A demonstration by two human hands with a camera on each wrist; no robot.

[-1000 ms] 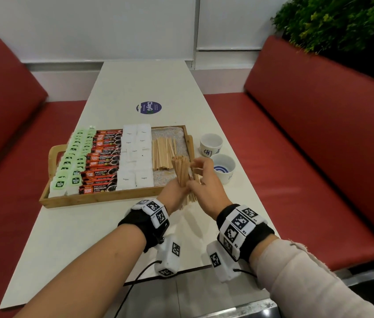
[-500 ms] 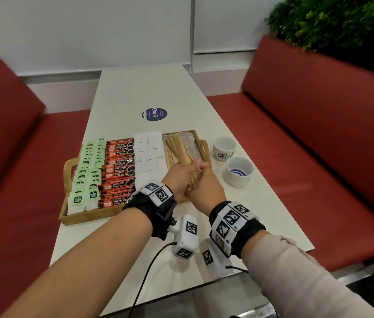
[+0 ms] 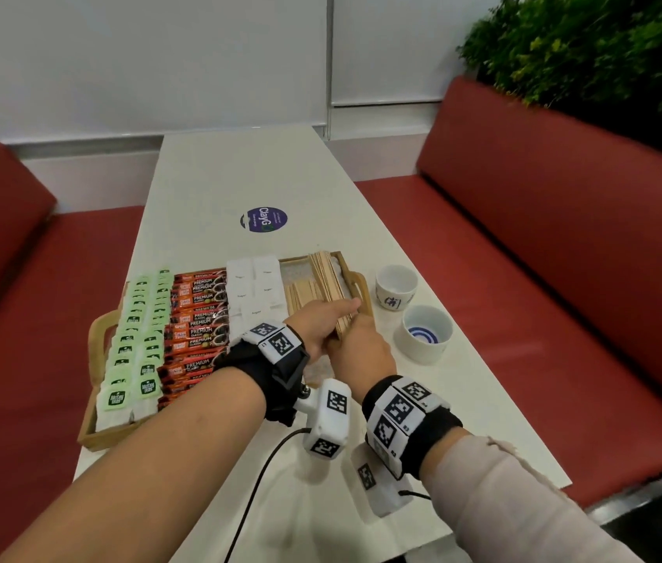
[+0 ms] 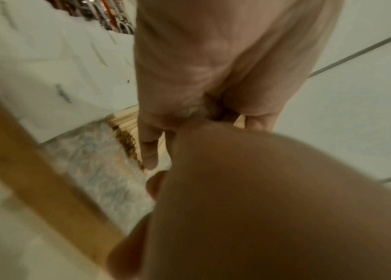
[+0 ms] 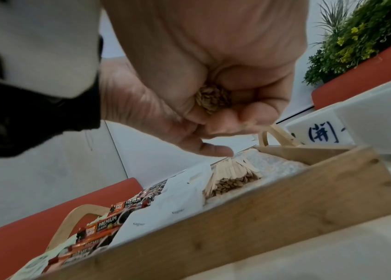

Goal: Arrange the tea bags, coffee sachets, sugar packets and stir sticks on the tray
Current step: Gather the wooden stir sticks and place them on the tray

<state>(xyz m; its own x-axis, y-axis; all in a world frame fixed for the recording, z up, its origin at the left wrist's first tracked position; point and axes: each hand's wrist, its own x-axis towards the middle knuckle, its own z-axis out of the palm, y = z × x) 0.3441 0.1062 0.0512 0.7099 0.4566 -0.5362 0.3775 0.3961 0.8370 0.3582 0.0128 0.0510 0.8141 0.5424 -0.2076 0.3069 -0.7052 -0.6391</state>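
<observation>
Both of my hands hold one bundle of wooden stir sticks (image 3: pixel 331 288) over the right compartment of the wooden tray (image 3: pixel 103 331). My left hand (image 3: pixel 317 325) wraps the near end from the left with fingers curled; my right hand (image 3: pixel 363 353) closes around the same end from the lower right. In the right wrist view, the stick ends (image 5: pixel 213 99) show inside the closed fist.

The bundle's long axis runs from my hands toward the upper middle of the frame, tilted slightly left, roughly parallel to the tray's right wall. A second group of stir sticks (image 3: pixel 300 292) already lies flat just to its left, beside the white sugar packets (image 3: pixel 254 290). The coffee sachets (image 3: pixel 195 319) and green tea bags (image 3: pixel 138 347) fill the left of the tray.

Judgement: the step in hand is laying this bundle down. Open room is the narrow strip of patterned liner between the laid sticks and the right wall. Two ceramic cups (image 3: pixel 396 286) stand on the table (image 3: pixel 240 168) just right of the tray handle, so lateral clearance on that side is limited.
</observation>
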